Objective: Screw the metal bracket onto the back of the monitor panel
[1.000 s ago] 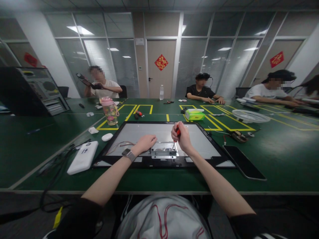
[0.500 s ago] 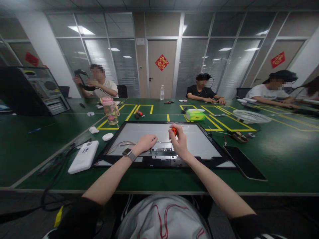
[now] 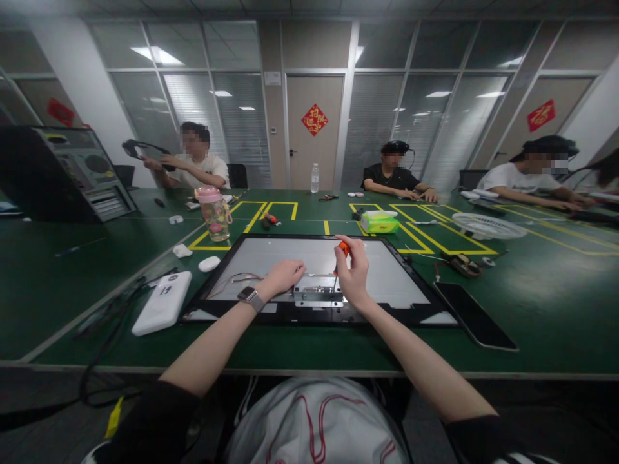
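Note:
A flat display panel (image 3: 387, 274) with a grey back and black frame lies before me. My right hand (image 3: 354, 270) grips the orange-red handle of a screwdriver (image 3: 344, 247). Its thin shaft points down, slightly tilted, at the right part of a metal bracket (image 3: 314, 296) near the panel's front edge. Whether the tip sits in a screw is too small to tell. My left hand (image 3: 283, 277), with a watch at its wrist, rests on the panel at the bracket's left end, fingers stretched to the right. Thin wires (image 3: 236, 278) lie left of it.
Left are a white power bank (image 3: 164, 303), a white case (image 3: 209, 264) and a pink bottle (image 3: 213, 216). Right lies a black phone (image 3: 476, 316). Beyond the panel sit a green tissue pack (image 3: 380, 222) and a white fan grille (image 3: 488, 225). Several people sit opposite.
My right hand and the screwdriver have shifted slightly right, and the handle leans more to the right. My left hand stays in place. A person opposite has moved a headset leftward.

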The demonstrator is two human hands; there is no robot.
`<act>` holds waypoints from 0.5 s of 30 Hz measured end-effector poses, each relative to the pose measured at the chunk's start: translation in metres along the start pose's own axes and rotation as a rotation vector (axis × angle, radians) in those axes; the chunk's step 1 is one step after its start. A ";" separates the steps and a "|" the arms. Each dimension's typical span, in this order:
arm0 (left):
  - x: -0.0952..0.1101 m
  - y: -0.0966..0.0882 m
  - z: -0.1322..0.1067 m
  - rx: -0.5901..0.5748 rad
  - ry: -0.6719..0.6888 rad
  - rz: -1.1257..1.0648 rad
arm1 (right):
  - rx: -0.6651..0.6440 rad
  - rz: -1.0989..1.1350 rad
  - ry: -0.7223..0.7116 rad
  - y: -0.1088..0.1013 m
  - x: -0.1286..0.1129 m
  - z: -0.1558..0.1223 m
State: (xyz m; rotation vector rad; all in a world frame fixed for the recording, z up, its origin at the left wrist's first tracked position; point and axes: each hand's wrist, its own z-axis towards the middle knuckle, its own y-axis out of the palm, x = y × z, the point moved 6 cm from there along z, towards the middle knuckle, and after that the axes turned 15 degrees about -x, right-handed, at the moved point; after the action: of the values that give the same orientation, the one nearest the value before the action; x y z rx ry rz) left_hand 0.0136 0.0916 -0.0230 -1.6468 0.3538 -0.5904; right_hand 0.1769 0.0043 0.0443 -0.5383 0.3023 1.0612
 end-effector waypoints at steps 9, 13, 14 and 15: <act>-0.001 0.002 0.002 0.004 -0.002 0.006 | -0.016 0.225 0.059 0.009 0.012 -0.006; -0.002 0.003 0.002 0.007 0.000 0.006 | -0.041 0.186 0.034 0.008 0.010 -0.006; -0.001 0.002 0.002 0.007 0.002 0.006 | -0.042 0.157 0.024 0.007 0.009 -0.006; -0.001 0.002 0.001 0.008 0.004 0.007 | -0.041 0.120 0.008 0.007 0.008 -0.005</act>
State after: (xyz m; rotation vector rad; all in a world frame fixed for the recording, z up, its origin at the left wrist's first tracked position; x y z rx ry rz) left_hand 0.0136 0.0930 -0.0254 -1.6369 0.3592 -0.5893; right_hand 0.1746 0.0094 0.0344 -0.5665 0.3237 1.1841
